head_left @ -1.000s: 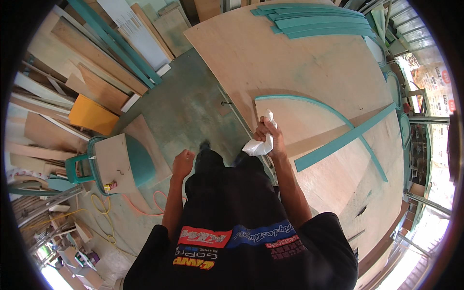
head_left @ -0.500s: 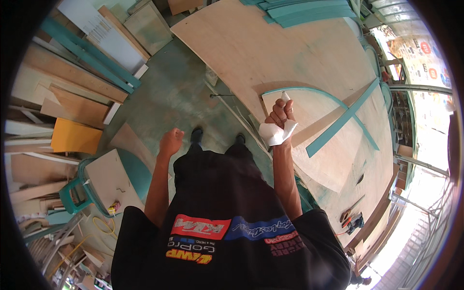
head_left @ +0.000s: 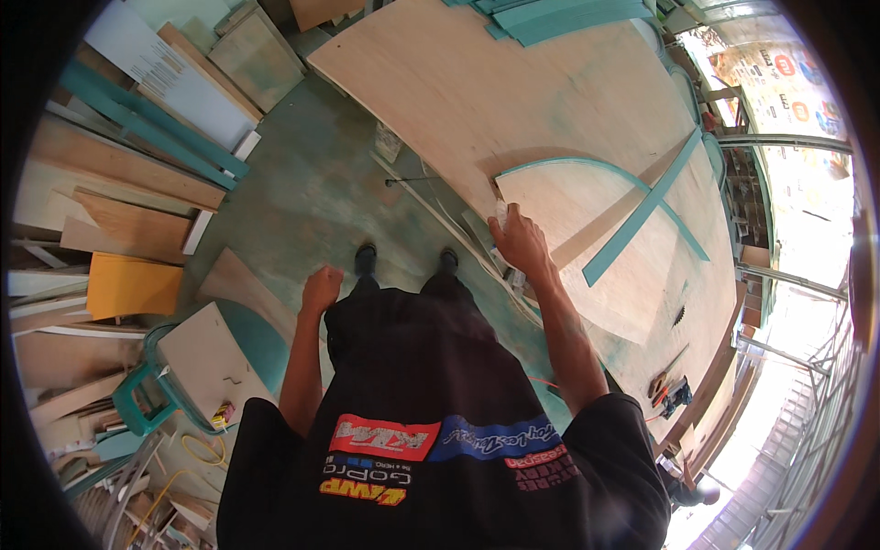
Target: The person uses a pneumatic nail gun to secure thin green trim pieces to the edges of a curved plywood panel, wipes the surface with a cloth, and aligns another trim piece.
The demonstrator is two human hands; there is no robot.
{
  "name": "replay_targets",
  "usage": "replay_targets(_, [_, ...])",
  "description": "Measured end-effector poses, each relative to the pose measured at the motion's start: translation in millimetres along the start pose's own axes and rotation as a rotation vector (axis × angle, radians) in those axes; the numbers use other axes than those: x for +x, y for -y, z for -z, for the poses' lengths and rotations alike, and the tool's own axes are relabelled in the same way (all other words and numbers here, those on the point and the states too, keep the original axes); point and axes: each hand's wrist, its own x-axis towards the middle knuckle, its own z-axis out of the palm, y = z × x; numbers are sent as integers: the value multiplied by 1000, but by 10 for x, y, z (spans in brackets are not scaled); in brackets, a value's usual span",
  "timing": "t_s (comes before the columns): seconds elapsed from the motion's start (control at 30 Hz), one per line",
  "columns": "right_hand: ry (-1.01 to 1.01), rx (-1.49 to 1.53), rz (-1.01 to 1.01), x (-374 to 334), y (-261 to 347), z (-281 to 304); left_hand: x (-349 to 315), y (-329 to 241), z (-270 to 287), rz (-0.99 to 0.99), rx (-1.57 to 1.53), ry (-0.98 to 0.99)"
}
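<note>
My right hand (head_left: 522,240) is closed, back upward, at the near left edge of the plywood sheet. Its fingers grip a soft whitish, translucent thing (head_left: 500,213), mostly hidden by the hand. That thing is beside the near corner of a pale fan-shaped panel (head_left: 577,211), whose curved far edge carries a thin teal strip (head_left: 550,164). My left hand (head_left: 321,286) hangs over the floor in a loose fist, with nothing showing in it. Across the panel's right side lies a straight teal board (head_left: 642,206).
Several teal boards (head_left: 568,18) are stacked at the plywood's (head_left: 440,82) far end. A handsaw (head_left: 662,383) and a dark toothed disc (head_left: 679,316) lie at its right. To my left are a board-topped teal stool (head_left: 206,353) and leaning wood panels (head_left: 137,220).
My right hand has turned over and moved down and left to the panel's near corner. The white thing, plainly visible before, is now mostly hidden. My left hand has lowered slightly relative to the view.
</note>
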Motion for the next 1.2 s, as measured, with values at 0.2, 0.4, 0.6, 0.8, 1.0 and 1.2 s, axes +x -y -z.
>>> replay_targets(0.2, [-45,-214,-62,370,-79,-338,-122,429,-479,66,-87,125])
replay_targets(0.4, [-75,-268,-127,523,47,-472,-201,651,-556,87,-150,109])
replay_targets(0.6, [-6,-379,-142,597,82,-460,-146,922,-553,116,-146,67])
replay_targets(0.8, [-78,-386,-118,611,16,-576,-70,1025,-436,195,-216,79])
replay_targets(1.0, [-29,-434,-188,669,138,-567,-1,1036,-344,232,-209,108])
replay_targets(1.2, [-69,-417,-183,675,81,-587,52,1056,-308,262,-260,131])
